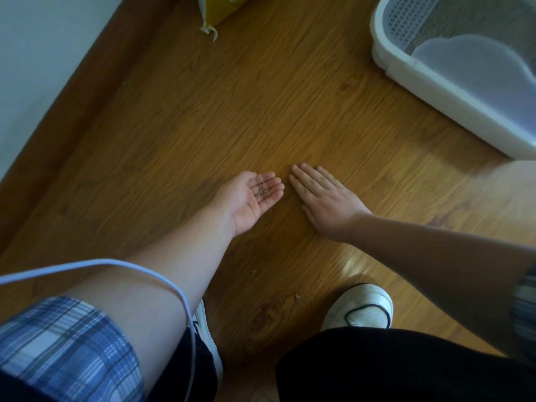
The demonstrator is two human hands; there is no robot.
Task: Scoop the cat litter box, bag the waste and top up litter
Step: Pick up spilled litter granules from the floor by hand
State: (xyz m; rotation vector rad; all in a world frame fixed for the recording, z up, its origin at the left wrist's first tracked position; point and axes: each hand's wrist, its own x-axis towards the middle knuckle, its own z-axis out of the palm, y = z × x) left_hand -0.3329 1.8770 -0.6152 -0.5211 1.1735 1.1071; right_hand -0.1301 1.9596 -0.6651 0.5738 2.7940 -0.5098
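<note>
My left hand [251, 198] lies palm up on the wooden floor [203, 111], fingers relaxed, with a small cluster of grey litter granules [262, 192] cupped in it. My right hand [324, 198] rests flat, palm down, on the floor just to its right, fingertips almost meeting the left fingers. The white litter box [452, 79] stands at the upper right, with a grid panel [406, 15] and a cloud-shaped translucent panel [475, 62]. A yellow litter bag [220, 7] shows at the top edge.
A white wall [43, 53] with a brown baseboard [87, 91] runs along the left. My white shoes [362, 309] and dark trousers fill the bottom. A white cable [116, 265] loops over my left arm. Small bits of debris [297, 297] lie on the floor.
</note>
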